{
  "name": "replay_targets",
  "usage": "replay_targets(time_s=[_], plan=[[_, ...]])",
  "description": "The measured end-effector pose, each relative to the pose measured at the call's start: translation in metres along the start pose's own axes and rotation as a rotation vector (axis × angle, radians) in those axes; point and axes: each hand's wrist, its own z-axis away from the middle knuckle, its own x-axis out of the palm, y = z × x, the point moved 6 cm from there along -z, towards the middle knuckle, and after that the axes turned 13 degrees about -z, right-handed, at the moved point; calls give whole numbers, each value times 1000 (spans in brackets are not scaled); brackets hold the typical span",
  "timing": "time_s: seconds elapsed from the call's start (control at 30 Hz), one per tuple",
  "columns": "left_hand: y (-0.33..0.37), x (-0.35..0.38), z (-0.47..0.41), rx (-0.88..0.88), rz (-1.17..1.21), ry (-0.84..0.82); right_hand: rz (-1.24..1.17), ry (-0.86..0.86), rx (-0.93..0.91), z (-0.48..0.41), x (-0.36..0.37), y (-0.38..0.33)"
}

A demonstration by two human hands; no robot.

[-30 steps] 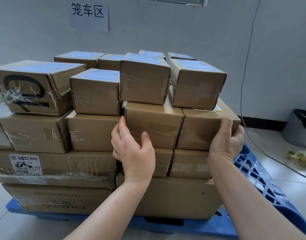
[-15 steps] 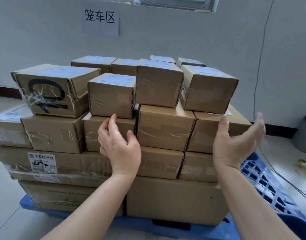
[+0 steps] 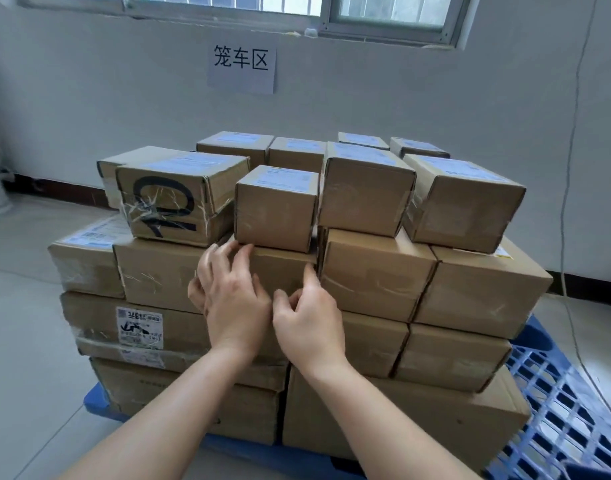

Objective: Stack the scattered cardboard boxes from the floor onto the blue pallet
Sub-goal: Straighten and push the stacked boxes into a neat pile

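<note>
**Both hands on a middle box in the stack**

The left hand (image 3: 233,306) lies open with fingers spread on the front face of a cardboard box (image 3: 283,271) in the centre of the frame, fingertips at its top edge. The right hand (image 3: 307,322) is loosely curled, thumb up against the same box's right front edge; neither grip has closed around it.

That box sits in the second layer from the top of a stack on the blue pallet (image 3: 560,403), whose bare grid shows at lower right. Directly above it rests a small box (image 3: 274,213). To its left stands a box with a black marking (image 3: 169,206).

Four boxes front the top layer, four more show behind. A paper sign (image 3: 241,69) hangs on the wall at upper centre, under a window (image 3: 290,5).
</note>
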Motion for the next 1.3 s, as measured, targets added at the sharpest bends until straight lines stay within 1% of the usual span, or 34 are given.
replay_targets(time_s=[0.1,0.23,0.3,0.4,0.53,0.73,0.97,1.07,1.13,1.3], plan=[[-2,0,-2,36,-40,-20,-36,9,77,2,3,1],[-5,-1,-5,51,-67,-26,-80,66,68,10,2,-3],[-5,-1,-5,64,-85,-30,-109,75,93,9,3,-5],[-7,-1,-6,67,-86,-29,-185,63,174,3,8,-8],[-5,0,-6,85,-89,-24,-305,113,218,-4,12,-6],[-2,-1,-3,46,-27,-6,-342,113,189,4,12,-5],[-3,-1,5,51,-19,-1,-351,145,151,11,10,-5],[0,-9,2,21,50,48,-321,201,64,12,4,-13],[6,-14,-5,-2,118,50,-309,216,6,6,0,-22],[15,-13,-25,-48,206,-53,-353,180,104,-25,3,-24]])
